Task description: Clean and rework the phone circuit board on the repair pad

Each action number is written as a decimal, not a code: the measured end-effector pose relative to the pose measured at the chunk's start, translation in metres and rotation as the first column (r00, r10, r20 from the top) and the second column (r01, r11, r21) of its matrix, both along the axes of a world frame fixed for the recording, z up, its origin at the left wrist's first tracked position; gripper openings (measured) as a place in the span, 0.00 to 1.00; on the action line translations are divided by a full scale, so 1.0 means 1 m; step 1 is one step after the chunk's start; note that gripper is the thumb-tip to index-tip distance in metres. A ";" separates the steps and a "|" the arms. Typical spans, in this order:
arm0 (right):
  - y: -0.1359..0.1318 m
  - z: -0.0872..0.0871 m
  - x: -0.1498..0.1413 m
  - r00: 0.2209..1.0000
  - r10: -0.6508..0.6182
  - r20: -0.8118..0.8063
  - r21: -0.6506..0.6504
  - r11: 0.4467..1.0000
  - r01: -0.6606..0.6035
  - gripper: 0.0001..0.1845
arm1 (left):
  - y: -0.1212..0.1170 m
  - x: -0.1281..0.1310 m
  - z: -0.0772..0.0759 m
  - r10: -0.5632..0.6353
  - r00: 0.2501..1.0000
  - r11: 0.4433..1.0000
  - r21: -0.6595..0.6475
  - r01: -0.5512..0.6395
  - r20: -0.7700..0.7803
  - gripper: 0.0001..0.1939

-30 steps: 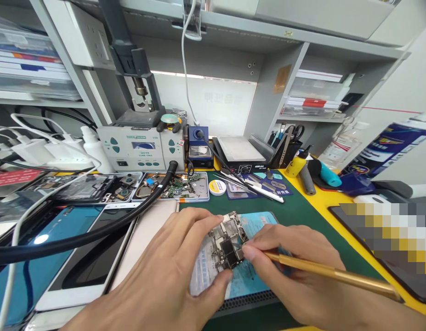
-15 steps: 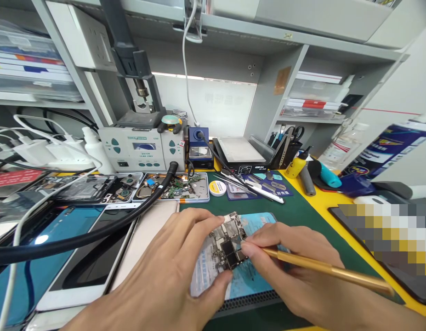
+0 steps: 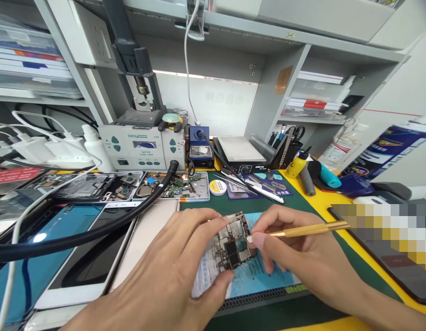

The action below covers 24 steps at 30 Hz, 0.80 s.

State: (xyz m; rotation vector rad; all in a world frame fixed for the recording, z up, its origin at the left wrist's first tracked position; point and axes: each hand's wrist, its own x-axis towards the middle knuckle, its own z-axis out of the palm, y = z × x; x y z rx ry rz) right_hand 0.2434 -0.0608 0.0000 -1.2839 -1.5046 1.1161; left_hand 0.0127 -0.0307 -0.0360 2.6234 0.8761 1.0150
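Observation:
A phone logic board (image 3: pixel 237 246) with a black chip area lies tilted over a light-blue printed mat (image 3: pixel 256 280). My left hand (image 3: pixel 174 257) steadies it at its left side, fingertips on the upper edge and thumb at the lower corner. Between the fingers of my right hand (image 3: pixel 302 262) is a slim gold pen-shaped tool (image 3: pixel 307 230), gripped like a pencil. Its handle points right, nearly level. The fingertips are at the board's right edge; the tool's working tip is hard to make out there.
On the left lie phones (image 3: pixel 92 257), crossed by a thick black hose (image 3: pixel 144 209) from the rework station (image 3: pixel 140 149). Behind the mat are a tray of small boards (image 3: pixel 199 186), a round white tin (image 3: pixel 217 187) and tweezers (image 3: pixel 238 185). A dark phone (image 3: pixel 381 271) lies at right.
My right hand has turned, swinging the gold tool's back end upward and closer to level. The board has shifted slightly right; my left hand stays about where it was.

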 end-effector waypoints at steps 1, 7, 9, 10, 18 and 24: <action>0.000 0.000 0.000 1.000 0.000 -0.002 0.001 1.000 0.000 0.10 | 0.000 0.000 0.000 -0.002 1.000 1.000 0.005 0.001 0.001 0.30; -0.001 0.001 -0.001 0.999 -0.024 0.049 0.002 1.000 0.024 0.09 | 0.000 0.001 -0.001 0.003 1.000 1.000 0.023 -0.003 0.002 0.29; -0.001 0.001 -0.002 0.998 -0.029 0.061 0.005 1.000 0.029 0.09 | 0.000 0.002 -0.001 0.002 1.000 0.999 0.034 -0.002 0.005 0.28; -0.001 0.001 -0.002 0.998 -0.031 0.060 0.004 1.000 0.031 0.09 | 0.000 0.002 -0.001 0.000 1.000 0.999 0.041 0.000 0.006 0.28; 0.000 0.001 -0.002 0.999 -0.001 0.044 -0.012 1.000 0.001 0.08 | 0.000 0.001 0.001 -0.002 1.000 0.999 0.045 0.003 -0.012 0.28; -0.002 0.002 -0.002 0.999 0.018 0.050 -0.042 0.999 -0.015 0.08 | -0.001 0.001 0.004 -0.014 1.000 0.998 0.062 0.015 -0.014 0.27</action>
